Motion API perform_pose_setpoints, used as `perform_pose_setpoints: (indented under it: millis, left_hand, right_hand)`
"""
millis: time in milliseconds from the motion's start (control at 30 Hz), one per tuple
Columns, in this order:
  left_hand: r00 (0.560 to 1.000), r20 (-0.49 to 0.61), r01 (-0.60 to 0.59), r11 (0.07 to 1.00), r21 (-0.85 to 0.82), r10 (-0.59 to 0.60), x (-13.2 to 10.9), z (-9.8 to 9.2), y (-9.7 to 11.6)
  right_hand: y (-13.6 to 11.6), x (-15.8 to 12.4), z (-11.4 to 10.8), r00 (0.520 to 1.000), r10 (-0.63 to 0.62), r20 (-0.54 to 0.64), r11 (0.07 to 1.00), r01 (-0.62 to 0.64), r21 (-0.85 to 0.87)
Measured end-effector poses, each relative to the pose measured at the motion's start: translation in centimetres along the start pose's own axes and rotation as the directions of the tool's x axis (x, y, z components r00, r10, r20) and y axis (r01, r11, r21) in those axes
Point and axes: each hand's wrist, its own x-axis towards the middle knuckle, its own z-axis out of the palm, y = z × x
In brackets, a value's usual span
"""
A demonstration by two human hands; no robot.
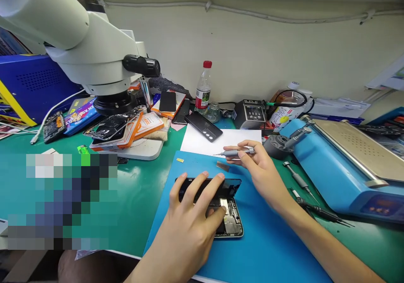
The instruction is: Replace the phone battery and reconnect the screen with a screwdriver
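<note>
An opened phone (233,220) lies on the blue mat (265,249), its inner parts showing. Its dark screen (232,187) is tilted up along the far side. My left hand (197,215) holds the phone, fingers over the raised screen and thumb at the inner parts; it covers the phone's left part. Above and to the right, my right hand (259,165) grips a grey screwdriver (235,152), its thin tip pointing left, apart from the phone. A small metal piece (222,166) and a yellow card-like piece (179,160) lie near the mat's far edge.
A dark phone cover (205,126) rests on white paper (189,142). The microscope (104,60) overhangs stacked phones and boxes at left. A bottle (203,89) stands behind. At right are a blue machine (334,178), another screwdriver (299,180) and black tweezers (325,212).
</note>
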Motion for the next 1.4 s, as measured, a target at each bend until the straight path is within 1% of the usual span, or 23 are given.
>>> perform_pose_setpoints:
  millis: [200, 367, 467, 567, 700, 867, 1000, 1133, 1200, 1267, 1333, 1400]
  left_hand:
    - [0.999, -0.046, -0.011, 1.0, 0.022, 0.012, 0.0, 0.3, 0.3]
    - [0.999, -0.032, 0.0, 1.0, 0.009, 0.001, 0.0, 0.3, 0.3]
    - [0.999, -0.042, 0.017, 1.0, 0.0, -0.016, 0.1, 0.3, 0.4]
    - [0.999, -0.035, 0.038, 0.999, 0.004, -0.037, 0.2, 0.2, 0.5]
    - [0.998, 0.004, 0.058, 0.998, 0.01, -0.058, 0.3, -0.1, 0.5]
    - [0.998, 0.03, 0.063, 0.998, 0.022, -0.064, 0.4, -0.5, 0.5]
    - [0.996, 0.015, 0.082, 0.996, 0.039, -0.082, 0.5, -0.5, 0.9]
    - [0.992, 0.003, 0.127, 0.991, 0.049, -0.127, 0.5, -0.2, 1.6]
    - [0.99, -0.001, 0.139, 0.989, 0.052, -0.139, 0.5, -0.1, 1.9]
    - [0.99, 0.001, 0.142, 0.988, 0.054, -0.143, 0.5, -0.1, 1.9]
    - [0.99, 0.005, 0.138, 0.989, 0.053, -0.138, 0.5, -0.1, 1.8]
    - [0.992, 0.009, 0.129, 0.991, 0.045, -0.13, 0.7, -0.1, 1.6]
  right_hand:
    - [1.2, 0.2, 0.5, 0.999, 0.026, -0.031, 1.0, -0.026, 0.006]
    - [1.9, 0.4, 0.0, 0.986, -0.038, -0.163, 0.999, 0.039, 0.006]
    - [1.9, 0.7, -0.4, 0.976, -0.046, -0.211, 0.999, 0.043, -0.02]
    - [1.8, 0.8, -0.5, 0.976, -0.063, -0.208, 0.996, 0.049, -0.071]
    - [1.7, 0.7, -0.2, 0.98, -0.069, -0.186, 0.993, 0.05, -0.106]
    - [1.8, 0.8, -0.1, 0.982, -0.027, -0.188, 0.997, 0.013, -0.077]
    - [1.8, 0.8, -0.1, 0.986, 0.004, -0.165, 1.0, -0.007, -0.019]
    - [1.2, 0.3, 0.3, 0.992, -0.016, -0.122, 0.998, 0.024, 0.061]
    - [0.7, 0.1, 0.5, 0.998, -0.005, -0.064, 0.994, 0.012, 0.108]
    - [0.3, 0.0, 0.6, 0.999, 0.03, 0.013, 0.991, -0.032, 0.128]
    - [0.2, 0.2, 0.8, 0.995, 0.062, 0.079, 0.992, -0.07, 0.106]
    - [0.2, 0.4, 1.1, 0.99, 0.08, 0.112, 0.993, -0.088, 0.072]
